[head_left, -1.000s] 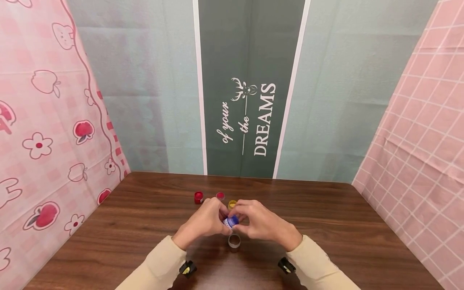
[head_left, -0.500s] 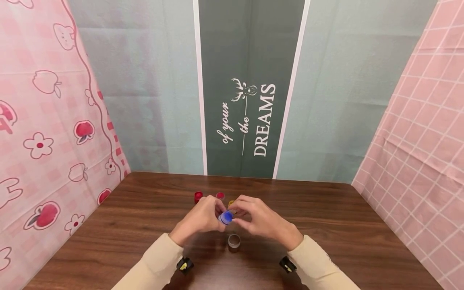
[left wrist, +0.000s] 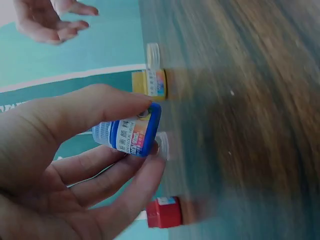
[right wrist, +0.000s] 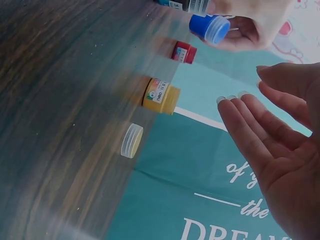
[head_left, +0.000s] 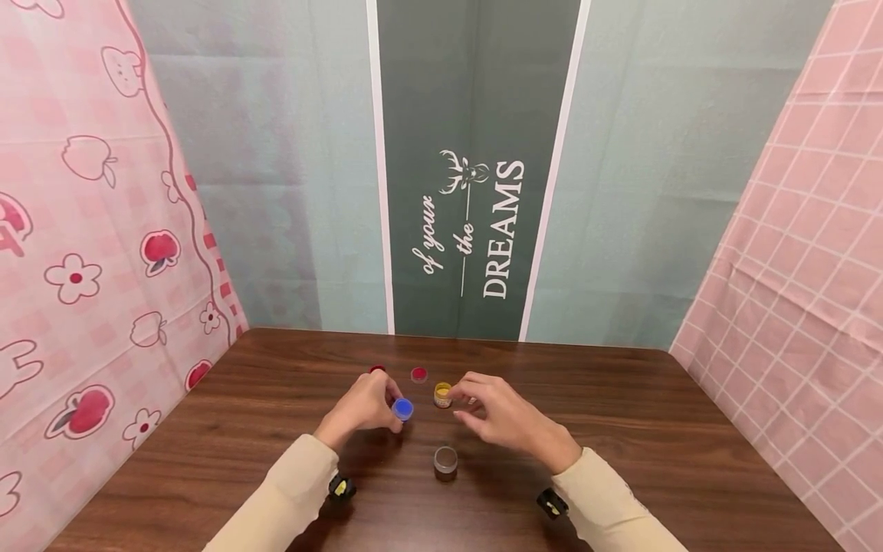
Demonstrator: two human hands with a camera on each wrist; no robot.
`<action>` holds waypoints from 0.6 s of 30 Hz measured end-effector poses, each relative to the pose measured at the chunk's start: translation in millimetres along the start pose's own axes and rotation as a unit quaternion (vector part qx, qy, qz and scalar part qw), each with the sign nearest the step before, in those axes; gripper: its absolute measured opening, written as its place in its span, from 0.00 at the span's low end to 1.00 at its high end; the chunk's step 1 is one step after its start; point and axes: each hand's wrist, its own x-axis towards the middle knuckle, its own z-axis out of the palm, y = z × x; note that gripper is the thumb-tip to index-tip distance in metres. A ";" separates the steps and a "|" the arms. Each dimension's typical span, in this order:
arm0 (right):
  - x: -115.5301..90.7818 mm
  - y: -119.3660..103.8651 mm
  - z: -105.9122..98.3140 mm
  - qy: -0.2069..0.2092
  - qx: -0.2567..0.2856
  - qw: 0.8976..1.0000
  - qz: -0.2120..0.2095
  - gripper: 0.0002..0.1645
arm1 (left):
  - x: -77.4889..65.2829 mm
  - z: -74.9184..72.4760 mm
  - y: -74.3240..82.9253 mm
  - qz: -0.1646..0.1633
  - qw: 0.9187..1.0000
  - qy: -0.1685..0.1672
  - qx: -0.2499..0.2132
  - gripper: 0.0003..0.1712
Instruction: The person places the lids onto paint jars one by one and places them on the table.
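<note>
My left hand pinches a small blue paint jar between thumb and fingers, held above the table. A clear ridged lid sits on the jar; in the head view its top faces up. My right hand is apart from it, fingers loosely bent with nothing between them. Near those fingertips in the head view stands a yellow paint jar without its lid. A dark jar with a clear lid stands nearer the person, between the two forearms.
Behind the left hand stands a red paint jar, mostly hidden in the head view. A red-stained lid lies near it on the wooden table. Another clear lid lies by the yellow jar. Cloth hangs on three sides.
The hands have parted. My left hand has carried the blue jar leftward and turned it more upright, while my right hand has come off it, uncovering the yellow jar.
</note>
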 end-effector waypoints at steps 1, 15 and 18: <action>-0.4 0.7 -0.4 -0.003 0.001 1.000 0.004 0.14 | 1.0 -0.4 -1.7 -0.008 1.000 -0.002 0.000 0.20; -2.5 14.3 -0.8 0.000 -0.013 1.000 0.020 0.10 | 6.2 -2.1 -15.7 -0.042 0.999 -0.012 0.024 0.20; -3.7 18.2 -0.7 0.002 -0.019 1.000 0.020 0.09 | 6.8 -0.3 -16.1 -0.044 0.999 -0.014 0.025 0.21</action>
